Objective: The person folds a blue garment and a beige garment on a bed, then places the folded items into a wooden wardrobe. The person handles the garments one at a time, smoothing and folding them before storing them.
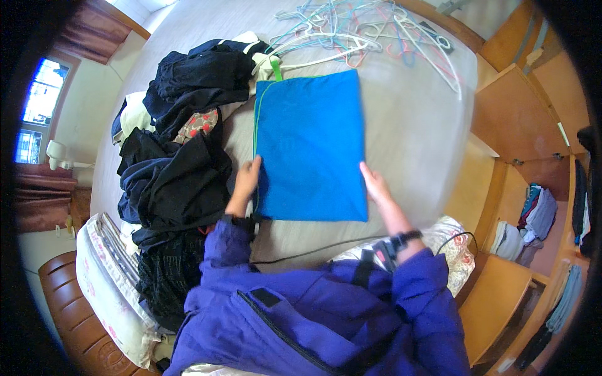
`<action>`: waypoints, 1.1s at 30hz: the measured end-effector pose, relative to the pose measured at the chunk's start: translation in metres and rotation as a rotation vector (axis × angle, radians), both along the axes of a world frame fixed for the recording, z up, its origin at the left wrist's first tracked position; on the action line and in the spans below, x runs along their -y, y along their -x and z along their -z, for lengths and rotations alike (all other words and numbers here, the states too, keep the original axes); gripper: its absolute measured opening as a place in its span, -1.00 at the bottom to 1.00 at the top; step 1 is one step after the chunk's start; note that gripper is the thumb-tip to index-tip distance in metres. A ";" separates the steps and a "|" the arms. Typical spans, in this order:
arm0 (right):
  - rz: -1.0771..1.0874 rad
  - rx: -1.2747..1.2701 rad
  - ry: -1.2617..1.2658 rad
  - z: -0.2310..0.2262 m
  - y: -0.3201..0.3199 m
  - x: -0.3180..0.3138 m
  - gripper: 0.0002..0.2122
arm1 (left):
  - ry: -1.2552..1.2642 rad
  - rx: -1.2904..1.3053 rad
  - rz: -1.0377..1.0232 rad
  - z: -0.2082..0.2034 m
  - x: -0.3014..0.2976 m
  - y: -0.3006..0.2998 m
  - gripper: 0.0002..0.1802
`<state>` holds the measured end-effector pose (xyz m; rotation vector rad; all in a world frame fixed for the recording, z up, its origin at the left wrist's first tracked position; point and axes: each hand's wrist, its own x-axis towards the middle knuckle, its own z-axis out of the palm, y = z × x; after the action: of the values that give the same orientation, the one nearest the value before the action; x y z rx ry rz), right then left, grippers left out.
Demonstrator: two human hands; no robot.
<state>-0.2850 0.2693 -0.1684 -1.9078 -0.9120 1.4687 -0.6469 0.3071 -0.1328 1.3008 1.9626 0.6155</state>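
Observation:
A flat blue rectangle of fabric (310, 144), with green piping down its left side and a small green tab at its top left corner, is spread in front of me. It looks like a folded garment or a fabric bag; I cannot tell which. My left hand (246, 180) grips its left edge. At the right edge, my right hand (375, 182) pinches the fabric, thumb along the border and the other fingers mostly hidden. A heap of dark clothes (179, 175) lies close by on the left.
Tangled plastic hangers (351, 44) lie at the far end of the bed (414, 131). On the right stands a wooden wardrobe (517, 109) with folded clothes (536, 213) inside. A floral pillow (110, 294) rests near left, and a dark cable (320, 252) crosses the bed before me.

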 end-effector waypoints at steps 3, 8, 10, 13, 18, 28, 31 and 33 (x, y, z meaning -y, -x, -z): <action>0.031 0.050 -0.052 0.005 0.002 -0.014 -0.37 | 0.039 -0.115 0.018 -0.005 0.054 -0.006 -0.39; -0.059 0.331 -0.298 -0.011 0.005 -0.021 -0.50 | -0.100 -0.266 -0.066 -0.005 0.085 -0.021 -0.58; -0.109 0.362 -0.256 -0.015 0.003 -0.022 -0.50 | -0.096 -0.369 -0.166 -0.001 0.093 -0.029 -0.59; -0.155 0.278 -0.104 -0.016 -0.004 -0.013 -0.53 | -0.303 -0.621 -0.173 0.010 0.104 -0.037 -0.60; -0.285 -0.310 0.192 -0.025 -0.014 0.032 -0.60 | -0.249 -0.292 -0.202 0.020 0.108 -0.021 -0.59; -0.364 -0.284 -0.098 -0.092 -0.099 0.015 -0.75 | 0.079 0.376 -0.299 -0.061 0.150 -0.086 -0.66; -0.276 -0.136 -0.072 -0.111 -0.157 -0.004 -0.79 | 0.454 0.765 -0.188 -0.078 0.163 -0.143 -0.73; -0.278 0.145 -0.017 -0.119 -0.189 -0.024 -0.78 | 0.506 0.749 0.102 -0.084 0.160 -0.177 -0.67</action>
<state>-0.0959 0.2936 -0.0490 -1.9558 -1.2959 1.4833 -0.4702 0.1473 -0.0486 0.7010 1.2988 0.4255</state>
